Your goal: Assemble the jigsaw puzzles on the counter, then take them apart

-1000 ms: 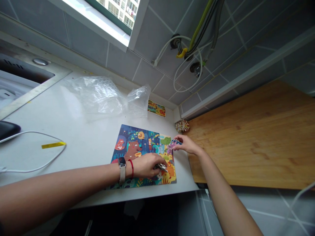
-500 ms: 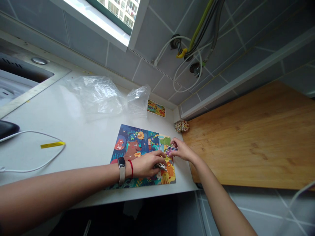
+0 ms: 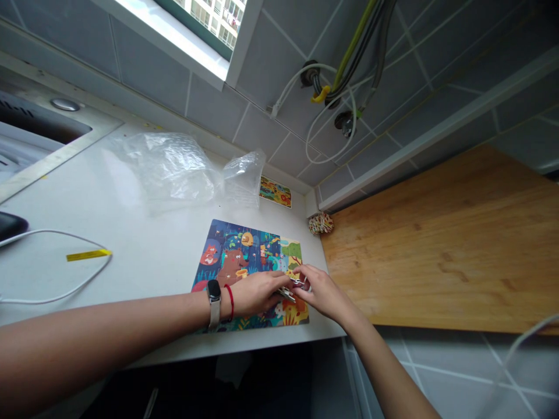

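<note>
A colourful jigsaw puzzle point(image 3: 238, 262) with a bear and other animals lies on the white counter. Over its lower right part, my left hand point(image 3: 262, 291) is closed on a small stack of puzzle pieces point(image 3: 287, 294), their edges showing below the fingers. My right hand point(image 3: 321, 291) pinches a puzzle piece point(image 3: 299, 283) between thumb and fingers, right beside the left fingertips. Most of that piece is covered by the fingers. A watch and a red cord circle my left wrist.
Crumpled clear plastic point(image 3: 174, 169) lies at the back of the counter. A small picture card point(image 3: 275, 192) and a pile of puzzle pieces point(image 3: 321, 223) sit near the wall. A wooden board point(image 3: 437, 244) is at right, a white cable point(image 3: 105, 267) at left.
My right hand has moved down and left with its puzzle piece, from the puzzle's right edge to my left fingertips. The left hand keeps its stack in nearly the same place.
</note>
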The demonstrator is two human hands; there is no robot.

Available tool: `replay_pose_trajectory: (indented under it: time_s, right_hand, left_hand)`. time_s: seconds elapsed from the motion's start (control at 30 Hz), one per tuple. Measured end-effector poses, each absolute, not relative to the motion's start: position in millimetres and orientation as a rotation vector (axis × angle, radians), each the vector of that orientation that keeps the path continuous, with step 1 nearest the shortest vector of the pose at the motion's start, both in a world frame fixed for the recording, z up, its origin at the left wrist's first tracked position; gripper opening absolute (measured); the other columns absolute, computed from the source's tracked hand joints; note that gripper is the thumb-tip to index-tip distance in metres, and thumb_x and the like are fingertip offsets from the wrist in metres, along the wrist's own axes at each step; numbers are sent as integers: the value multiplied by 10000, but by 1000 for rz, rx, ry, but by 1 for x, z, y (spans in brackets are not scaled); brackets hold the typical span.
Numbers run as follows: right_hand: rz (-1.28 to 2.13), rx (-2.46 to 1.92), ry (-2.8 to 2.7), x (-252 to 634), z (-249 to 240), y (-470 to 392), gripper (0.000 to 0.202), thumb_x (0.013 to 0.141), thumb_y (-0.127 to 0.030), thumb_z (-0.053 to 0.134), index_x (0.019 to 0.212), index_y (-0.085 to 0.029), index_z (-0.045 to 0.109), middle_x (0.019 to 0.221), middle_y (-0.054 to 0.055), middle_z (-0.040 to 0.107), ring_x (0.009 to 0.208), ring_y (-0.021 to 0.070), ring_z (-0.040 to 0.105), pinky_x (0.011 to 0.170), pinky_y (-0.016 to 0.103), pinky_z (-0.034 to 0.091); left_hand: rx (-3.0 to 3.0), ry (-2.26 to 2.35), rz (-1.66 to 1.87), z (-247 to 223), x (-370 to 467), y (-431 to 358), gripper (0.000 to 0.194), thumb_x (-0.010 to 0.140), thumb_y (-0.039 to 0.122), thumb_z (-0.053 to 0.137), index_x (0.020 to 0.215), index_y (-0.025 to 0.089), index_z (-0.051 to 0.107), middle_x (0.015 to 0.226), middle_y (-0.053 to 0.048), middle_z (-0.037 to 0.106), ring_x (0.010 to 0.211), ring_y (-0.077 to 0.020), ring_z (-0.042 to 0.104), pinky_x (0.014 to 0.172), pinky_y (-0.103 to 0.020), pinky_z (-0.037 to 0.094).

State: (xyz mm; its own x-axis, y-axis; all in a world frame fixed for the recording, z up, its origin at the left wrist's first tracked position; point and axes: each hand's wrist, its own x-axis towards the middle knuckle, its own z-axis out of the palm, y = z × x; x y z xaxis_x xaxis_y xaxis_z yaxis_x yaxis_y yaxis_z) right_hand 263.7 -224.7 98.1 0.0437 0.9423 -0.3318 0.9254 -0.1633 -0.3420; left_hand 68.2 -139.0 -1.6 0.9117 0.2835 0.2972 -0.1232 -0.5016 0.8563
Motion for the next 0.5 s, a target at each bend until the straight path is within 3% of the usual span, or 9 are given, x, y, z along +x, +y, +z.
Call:
replay_pose_trajectory:
  time_s: [0.07, 0.23, 0.4, 0.5]
  right_hand:
    - [855, -2214, -1961, 264, 99, -228, 272, 859, -182, 686, 1124, -241, 686, 1040, 47, 722, 807, 193, 695, 762, 317, 559]
    - [1000, -2097, -1919, 255, 102, -234, 253, 863, -121, 605, 1053, -223, 737, 1069, 58, 749, 978, 220, 730, 846, 317, 598]
    - [1311, -2043, -1846, 263, 125, -220, 377, 879, -256, 681, 1249, -205, 728, 1224, 99, 761, 1031, 251, 754, 891, 367, 615]
    - [1330, -2038, -1910, 276, 134, -190, 286, 886, -368, 708, 1093, -190, 791, 1227, 113, 763, 1142, 289, 714, 940, 398, 591]
  left_hand:
    - [2024, 146, 497, -3, 67, -140, 374, 912, 95, 567, 1262, 223, 532, 1237, -102, 683, 1122, -267, 683, 939, -348, 539]
    - [1959, 230, 501, -7, 69, -142, 730, 890, 112, 608, 1524, 233, 265, 1257, -132, 688, 1150, -296, 685, 931, -385, 548]
    - [1994, 191, 538, -5, 70, -140, 609, 881, 128, 636, 1436, 233, 409, 1299, -130, 659, 1212, -297, 644, 1000, -395, 523]
    - [2063, 226, 508, -3, 69, -139, 599, 883, 155, 655, 1440, 207, 442, 1213, -131, 687, 1151, -305, 662, 966, -406, 537]
